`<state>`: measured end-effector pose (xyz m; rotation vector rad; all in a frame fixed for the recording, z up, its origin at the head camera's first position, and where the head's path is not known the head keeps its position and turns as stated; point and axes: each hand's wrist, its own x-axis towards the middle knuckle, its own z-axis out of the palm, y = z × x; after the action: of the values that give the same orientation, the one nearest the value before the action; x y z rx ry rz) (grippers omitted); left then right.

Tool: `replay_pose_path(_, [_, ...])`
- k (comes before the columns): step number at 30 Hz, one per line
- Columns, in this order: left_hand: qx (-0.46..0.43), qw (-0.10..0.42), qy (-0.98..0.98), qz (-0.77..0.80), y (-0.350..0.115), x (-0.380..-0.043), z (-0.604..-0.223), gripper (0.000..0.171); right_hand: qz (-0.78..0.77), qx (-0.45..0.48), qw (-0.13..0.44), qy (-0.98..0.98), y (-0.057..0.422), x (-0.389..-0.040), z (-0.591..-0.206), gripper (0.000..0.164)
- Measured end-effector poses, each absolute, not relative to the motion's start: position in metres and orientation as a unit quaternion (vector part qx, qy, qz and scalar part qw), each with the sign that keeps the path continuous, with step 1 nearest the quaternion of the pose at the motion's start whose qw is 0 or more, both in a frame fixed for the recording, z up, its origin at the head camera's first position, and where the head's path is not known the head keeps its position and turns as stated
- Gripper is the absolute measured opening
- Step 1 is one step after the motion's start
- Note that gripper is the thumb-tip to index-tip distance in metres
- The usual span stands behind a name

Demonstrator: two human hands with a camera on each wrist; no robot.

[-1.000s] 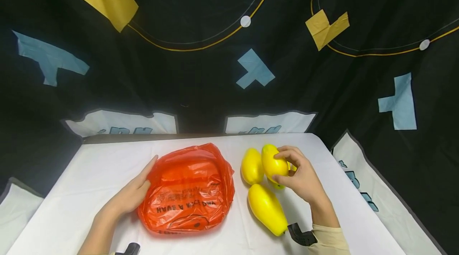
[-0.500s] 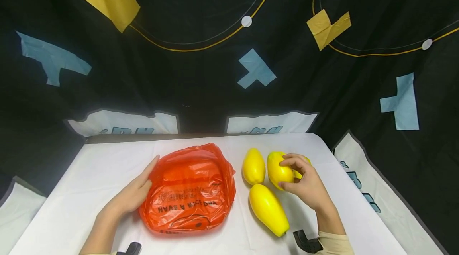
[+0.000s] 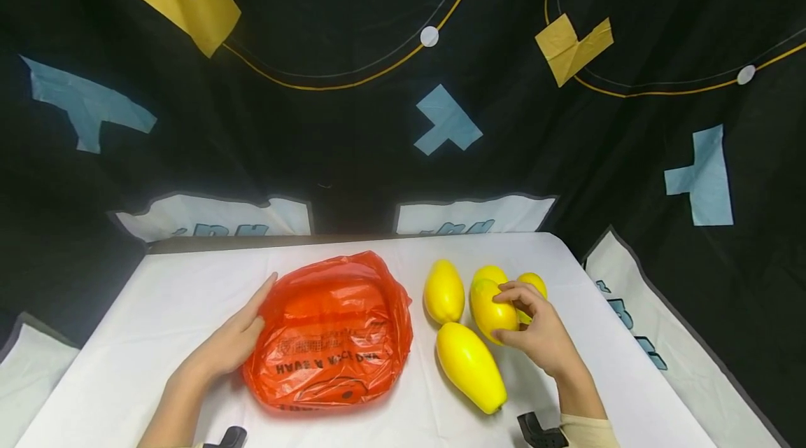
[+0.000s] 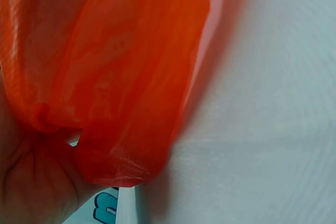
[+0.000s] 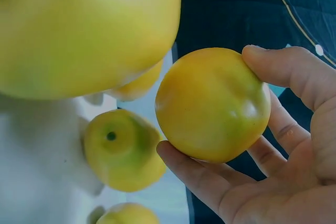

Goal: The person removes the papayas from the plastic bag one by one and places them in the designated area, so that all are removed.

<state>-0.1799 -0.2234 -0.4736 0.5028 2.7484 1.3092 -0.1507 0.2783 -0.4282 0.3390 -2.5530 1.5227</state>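
My left hand [image 3: 223, 346] holds the left edge of a crumpled red plastic bag [image 3: 327, 343] with upside-down printed letters; in the left wrist view the bag's rim [image 4: 131, 77] is tucked between thumb and fingers. My right hand [image 3: 544, 332] pinches a yellow mango [image 3: 488, 304] between thumb and fingertips, seen end-on in the right wrist view [image 5: 210, 108]. Left of it lies another mango [image 3: 443, 292]. A longer yellow fruit like a papaya [image 3: 471, 369] lies nearer me. Behind the held mango show two more yellow fruits, one partly covered [image 3: 490, 271] and one by my fingers [image 3: 532, 281].
A white-covered table [image 3: 208, 280] bears everything. Behind it hangs a black cloth [image 3: 352, 168] with yellow and blue taped-on shapes. A black wrist strap part [image 3: 541, 430] sits at my right sleeve.
My right hand has moved right and a little toward me with the mango, and the fruits behind it show more. My left hand and the bag have stayed put.
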Motion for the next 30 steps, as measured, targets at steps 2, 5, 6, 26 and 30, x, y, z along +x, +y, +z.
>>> replay_pose_path(2, [0.163, 0.03, 0.89, 0.425, -0.223, -0.18, -0.474, 0.069, 0.509, 0.102, 0.07, -0.852, 0.28, -0.149, -0.431, 0.047])
replay_pose_path(5, [0.161, 0.032, 0.89, 0.426, -0.223, -0.181, -0.474, 0.07, 0.513, 0.089, 0.059, -0.852, 0.282, -0.147, -0.435, 0.047])
replay_pose_path(6, [0.159, 0.033, 0.89, 0.427, -0.223, -0.181, -0.474, 0.07, 0.514, 0.085, 0.057, -0.852, 0.282, -0.146, -0.436, 0.047])
replay_pose_path(26, [0.155, 0.037, 0.89, 0.426, -0.223, -0.182, -0.476, 0.07, 0.52, 0.062, 0.032, -0.851, 0.291, -0.134, -0.458, 0.048])
replay_pose_path(30, [0.154, 0.037, 0.892, 0.424, -0.223, -0.183, -0.476, 0.07, 0.513, 0.053, 0.029, -0.856, 0.292, -0.13, -0.463, 0.048])
